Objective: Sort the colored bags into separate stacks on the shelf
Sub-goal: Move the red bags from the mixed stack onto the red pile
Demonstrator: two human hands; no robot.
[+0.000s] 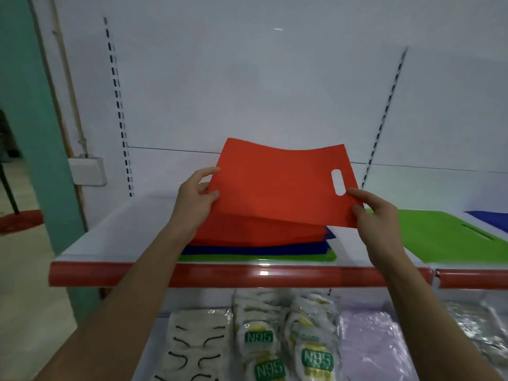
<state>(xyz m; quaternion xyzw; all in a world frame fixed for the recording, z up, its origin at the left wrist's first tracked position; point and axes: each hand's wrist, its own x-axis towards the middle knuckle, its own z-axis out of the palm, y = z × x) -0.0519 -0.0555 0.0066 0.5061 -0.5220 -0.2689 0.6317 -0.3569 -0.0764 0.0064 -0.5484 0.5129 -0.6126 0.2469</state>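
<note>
Holding the top orange bag (277, 185) by its two side edges, the left hand (196, 200) pinches the left edge with thumb on top and fingers beneath, while the right hand (378, 215) pinches the lower right corner just below the die-cut handle slot (338, 182). That bag is raised at the centre of the frame, sagging slightly in the middle, above a mixed pile (258, 243) where more orange bags lie on blue and green ones at the front of the white shelf (110, 232). At the right of the frame a green stack (450, 237) lies flat, and a blue stack (489, 218) shows at the far right edge. Judging by the droop, the bag is light, thin and floppy, probably a non-woven fabric that slides easily over its neighbours. Gripping opposite edges seems sensible, as it keeps the sheet taut; a one-handed hold at the slot would likely let it fold.
</note>
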